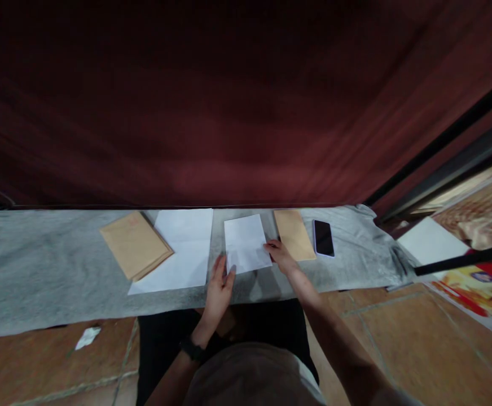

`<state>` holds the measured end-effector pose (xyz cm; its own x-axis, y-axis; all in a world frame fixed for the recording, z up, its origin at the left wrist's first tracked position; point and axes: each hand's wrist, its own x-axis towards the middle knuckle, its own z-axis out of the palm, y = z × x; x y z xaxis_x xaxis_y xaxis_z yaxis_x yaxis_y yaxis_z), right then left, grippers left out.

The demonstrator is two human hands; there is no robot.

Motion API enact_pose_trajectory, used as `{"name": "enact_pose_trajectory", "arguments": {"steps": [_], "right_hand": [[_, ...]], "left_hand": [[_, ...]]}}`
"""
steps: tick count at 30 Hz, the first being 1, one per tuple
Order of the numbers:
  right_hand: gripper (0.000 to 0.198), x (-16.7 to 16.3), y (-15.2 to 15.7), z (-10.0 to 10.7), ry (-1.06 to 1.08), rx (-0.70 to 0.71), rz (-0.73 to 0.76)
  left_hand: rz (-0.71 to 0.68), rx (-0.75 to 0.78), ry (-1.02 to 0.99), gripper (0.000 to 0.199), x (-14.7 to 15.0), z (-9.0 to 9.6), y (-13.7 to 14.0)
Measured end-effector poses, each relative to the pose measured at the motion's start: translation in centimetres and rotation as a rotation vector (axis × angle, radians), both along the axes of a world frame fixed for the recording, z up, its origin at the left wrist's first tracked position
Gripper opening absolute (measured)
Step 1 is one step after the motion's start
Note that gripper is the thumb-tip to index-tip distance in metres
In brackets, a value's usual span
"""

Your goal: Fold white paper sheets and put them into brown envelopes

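Observation:
A smaller white sheet of paper [247,239], which looks folded, lies in front of me on the grey cloth. At its right edge my right hand [279,254] is closed, with thumb and fingertips gripping the paper. My left hand [220,285] rests by the lower left corner, fingers stretched out and thumb touching the paper's edge. To the left, larger white sheets [187,248] lie flat, partly covered by a stack of brown envelopes [134,242]. A single brown envelope [295,234] lies just right of my right hand.
A phone [324,238] with a dark screen lies beyond the single envelope. The grey cloth [43,265] covers a narrow table against a dark red curtain [229,113]. At right are a black frame bar [444,138] and a colourful box [483,293]. A crumpled scrap [87,337] lies on the tiled floor.

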<state>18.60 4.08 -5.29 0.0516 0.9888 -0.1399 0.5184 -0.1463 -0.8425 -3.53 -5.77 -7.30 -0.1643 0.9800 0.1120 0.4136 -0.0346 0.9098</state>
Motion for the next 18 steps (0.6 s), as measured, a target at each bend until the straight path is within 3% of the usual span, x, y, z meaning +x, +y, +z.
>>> {"name": "enact_pose_trajectory", "arguments": {"steps": [6, 11, 15, 18], "right_hand": [[0.017, -0.5, -2.0, -1.7, -0.125, 0.024, -0.089], [0.038, -1.4, -4.3, -1.6, -0.313, 0.101, -0.080], [0.049, -2.8, -6.2, -1.5, -0.611, 0.363, 0.060], [0.051, -3.2, -6.9, -2.0, -0.701, 0.444, 0.227]], "left_hand": [[0.018, -0.014, 0.057, 0.040, -0.2, -1.3, -0.2], [-0.011, 0.131, 0.468, 0.042, 0.1, 0.3, -0.6], [-0.150, 0.202, 0.701, 0.050, 2.2, 1.3, 0.4], [-0.249, 0.189, 0.775, 0.052, 3.7, 0.9, 2.2]]}}
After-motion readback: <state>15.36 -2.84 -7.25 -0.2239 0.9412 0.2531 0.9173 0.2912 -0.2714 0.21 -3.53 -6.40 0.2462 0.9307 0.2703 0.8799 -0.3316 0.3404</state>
